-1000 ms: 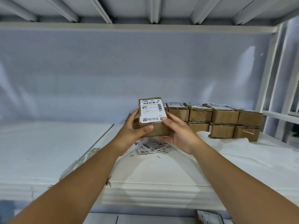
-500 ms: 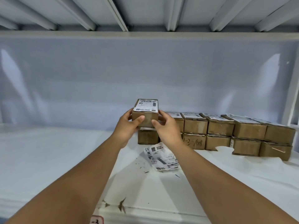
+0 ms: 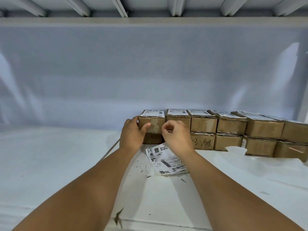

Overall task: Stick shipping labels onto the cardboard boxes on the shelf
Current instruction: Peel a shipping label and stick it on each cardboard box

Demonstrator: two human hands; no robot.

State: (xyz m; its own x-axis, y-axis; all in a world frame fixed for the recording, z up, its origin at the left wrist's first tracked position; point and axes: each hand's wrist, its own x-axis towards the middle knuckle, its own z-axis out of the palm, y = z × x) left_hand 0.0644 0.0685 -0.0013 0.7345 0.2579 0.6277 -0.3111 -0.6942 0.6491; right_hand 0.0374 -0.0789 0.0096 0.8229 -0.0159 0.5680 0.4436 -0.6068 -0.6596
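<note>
Left hand (image 3: 133,135) first, in the only view I have, the head camera: it grips the box (image 3: 152,124) at the near end of the top row, with the thumb flat on the front face and the fingers wrapped round its outer side. My right hand (image 3: 176,139) hangs just in front of the seam between that box and its neighbour, its fingers loosely curled, and I can see nothing in it. The box carries a label (image 3: 152,113) on its top face and sits on a lower box (image 3: 152,138), touching the row of boxes (image 3: 231,124) that runs away past my right hand, two high. Loose labels (image 3: 166,160) lie in a fanned pile on the shelf (image 3: 50,164), just below my right wrist. I judge this box to be as good as placed. The risks from here are small ones. If my left hand lets go with a sideways drag, the box could skew on the one beneath it or nudge the neighbours out of line. If my right forearm drops or sweeps back carelessly, it could scatter the pile or crease the top sheet. From this angle I cannot tell whether the label's far edge is pressed flat; a lifted corner would peel.
</note>
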